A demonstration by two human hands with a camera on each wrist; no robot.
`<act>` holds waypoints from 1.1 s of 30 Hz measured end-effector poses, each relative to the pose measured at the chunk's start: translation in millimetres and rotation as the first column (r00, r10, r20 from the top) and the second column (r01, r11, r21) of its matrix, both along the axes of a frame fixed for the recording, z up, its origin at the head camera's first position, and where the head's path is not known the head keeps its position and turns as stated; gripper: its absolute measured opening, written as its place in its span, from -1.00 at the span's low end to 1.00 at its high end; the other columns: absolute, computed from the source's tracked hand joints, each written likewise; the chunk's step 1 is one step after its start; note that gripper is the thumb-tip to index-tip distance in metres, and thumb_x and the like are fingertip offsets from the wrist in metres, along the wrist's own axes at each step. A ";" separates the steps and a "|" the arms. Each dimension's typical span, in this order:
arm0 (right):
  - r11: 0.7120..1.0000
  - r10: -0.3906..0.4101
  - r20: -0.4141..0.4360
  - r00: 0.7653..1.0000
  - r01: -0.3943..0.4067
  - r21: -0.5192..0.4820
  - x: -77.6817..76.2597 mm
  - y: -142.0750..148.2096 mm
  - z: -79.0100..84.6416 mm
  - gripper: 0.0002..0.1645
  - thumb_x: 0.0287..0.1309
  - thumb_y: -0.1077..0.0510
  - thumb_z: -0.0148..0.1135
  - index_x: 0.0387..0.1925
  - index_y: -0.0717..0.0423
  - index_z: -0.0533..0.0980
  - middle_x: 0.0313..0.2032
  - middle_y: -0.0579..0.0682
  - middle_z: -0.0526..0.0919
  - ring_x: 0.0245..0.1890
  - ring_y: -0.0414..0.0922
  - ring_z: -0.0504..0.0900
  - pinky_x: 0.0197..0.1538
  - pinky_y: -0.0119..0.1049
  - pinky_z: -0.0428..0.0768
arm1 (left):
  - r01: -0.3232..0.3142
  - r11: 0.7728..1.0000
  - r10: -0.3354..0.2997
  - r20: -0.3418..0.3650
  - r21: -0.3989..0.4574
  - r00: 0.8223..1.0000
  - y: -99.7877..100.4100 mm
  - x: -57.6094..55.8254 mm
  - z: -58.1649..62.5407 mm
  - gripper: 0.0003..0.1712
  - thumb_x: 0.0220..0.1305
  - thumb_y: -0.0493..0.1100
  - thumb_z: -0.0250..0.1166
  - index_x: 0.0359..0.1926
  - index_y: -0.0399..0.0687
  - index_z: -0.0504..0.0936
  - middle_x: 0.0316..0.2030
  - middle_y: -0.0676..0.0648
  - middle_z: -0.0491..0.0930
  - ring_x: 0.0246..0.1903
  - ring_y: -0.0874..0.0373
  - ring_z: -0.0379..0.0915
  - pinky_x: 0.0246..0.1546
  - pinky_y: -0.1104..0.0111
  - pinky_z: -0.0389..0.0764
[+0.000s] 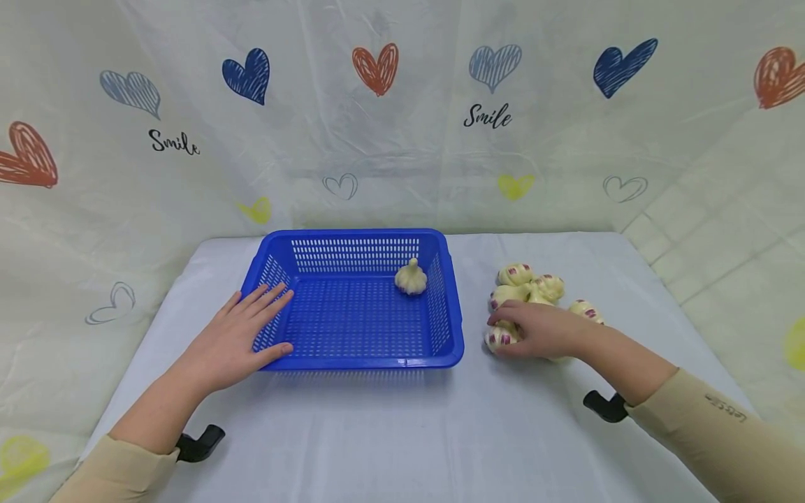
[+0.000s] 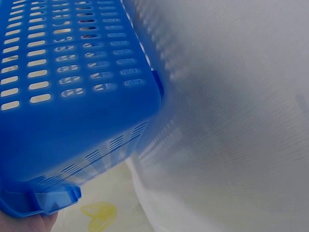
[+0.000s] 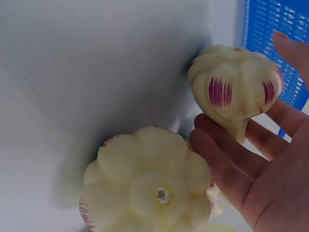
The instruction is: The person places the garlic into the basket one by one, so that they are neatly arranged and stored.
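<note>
My left hand [image 1: 242, 339] lies with fingers spread over the left rim of a blue plastic basket [image 1: 352, 362]. In the left wrist view the perforated side of the basket [image 2: 72, 111] fills the left, with a bit of the hand [image 2: 29, 223] below its rim. One garlic bulb [image 1: 411, 279] stands inside, at the basket's right end. Right of the basket, my right hand [image 1: 546, 330] has its fingers curled round a purple-marked garlic bulb [image 3: 236, 87]. The thumb [image 3: 292, 53] shows beside that bulb. Another garlic bulb [image 3: 147, 181] lies close to the fingertips.
More garlic bulbs [image 1: 515, 274] cluster just beyond the right hand, and one bulb [image 1: 586, 311] lies behind its wrist. A white cloth [image 1: 377, 440] covers the table. Behind the table hangs a pale curtain [image 1: 409, 133] with hearts. Black wrist mounts [image 1: 201, 443] hang under both wrists.
</note>
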State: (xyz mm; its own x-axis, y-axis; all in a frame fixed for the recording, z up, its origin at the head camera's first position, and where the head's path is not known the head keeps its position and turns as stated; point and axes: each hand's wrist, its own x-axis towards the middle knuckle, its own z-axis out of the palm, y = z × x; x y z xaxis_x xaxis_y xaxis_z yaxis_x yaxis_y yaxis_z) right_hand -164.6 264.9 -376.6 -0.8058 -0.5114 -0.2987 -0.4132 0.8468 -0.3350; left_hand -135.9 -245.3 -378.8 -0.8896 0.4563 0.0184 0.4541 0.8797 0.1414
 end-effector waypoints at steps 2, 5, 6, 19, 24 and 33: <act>1.000 0.001 -0.024 1.000 -0.001 -0.021 0.8 0.4 0.6 -0.49 0.22 -0.25 0.29 0.10 -0.10 0.57 0.12 -0.07 0.57 0.08 -0.05 0.57 0.17 0.04 0.55 | 0.001 1.000 -0.001 -0.006 0.001 1.000 -0.3 -0.3 -0.8 -0.02 0.33 0.35 0.15 0.59 0.13 -0.03 0.56 -0.07 -0.04 0.51 -0.20 -0.17 0.48 -0.11 -0.27; 0.998 0.020 -0.066 0.998 -0.023 -0.054 1.2 1.9 0.8 -0.60 0.33 -0.18 0.20 0.07 -0.10 0.58 0.12 -0.05 0.58 0.12 -0.01 0.57 0.18 0.05 0.55 | 0.000 1.000 0.000 -0.015 0.003 1.000 -0.4 -0.6 -2.0 -0.02 0.32 0.35 0.16 0.58 0.14 -0.01 0.55 -0.06 -0.02 0.51 -0.19 -0.16 0.47 -0.13 -0.21; 0.998 0.029 -0.080 0.996 -0.034 -0.061 1.1 2.3 0.6 -0.64 0.36 -0.14 0.18 0.06 -0.10 0.59 0.12 -0.04 0.59 0.12 0.00 0.57 0.17 0.05 0.56 | 0.001 1.000 -0.001 -0.019 0.003 1.000 -0.5 -0.8 -2.3 -0.02 0.31 0.36 0.17 0.58 0.14 0.00 0.55 -0.07 -0.01 0.51 -0.19 -0.15 0.46 -0.15 -0.19; 0.995 0.056 -0.158 0.986 -0.068 -0.071 0.2 3.8 1.8 -0.60 0.25 0.12 0.33 0.10 0.10 0.57 0.14 0.03 0.58 0.16 0.02 0.55 0.17 0.00 0.57 | 0.004 1.000 -0.004 0.005 0.000 1.000 -0.6 -0.4 -0.1 -0.02 0.33 0.39 0.10 0.59 0.13 -0.03 0.56 -0.08 -0.04 0.51 -0.21 -0.18 0.47 -0.14 -0.23; 0.998 0.007 -0.110 0.994 -0.014 -0.063 1.8 4.8 2.4 -0.47 0.24 0.06 0.35 0.21 0.13 0.51 0.21 0.08 0.55 0.21 0.05 0.52 0.20 0.04 0.54 | 0.007 1.000 -0.007 0.004 0.001 1.000 -0.1 0.2 0.5 -0.03 0.34 0.38 0.11 0.58 0.14 -0.02 0.56 -0.07 -0.04 0.51 -0.22 -0.16 0.46 -0.16 -0.20; 0.998 0.015 -0.110 0.994 -0.021 -0.057 2.8 7.2 4.1 -0.43 0.22 -0.04 0.37 0.18 0.15 0.53 0.09 0.07 0.61 0.07 0.00 0.59 0.10 0.00 0.60 | 0.007 1.000 -0.007 -0.017 0.002 1.000 -0.4 0.4 0.3 -0.02 0.32 0.45 0.05 0.58 0.16 0.01 0.55 -0.05 -0.01 0.50 -0.20 -0.13 0.46 -0.15 -0.16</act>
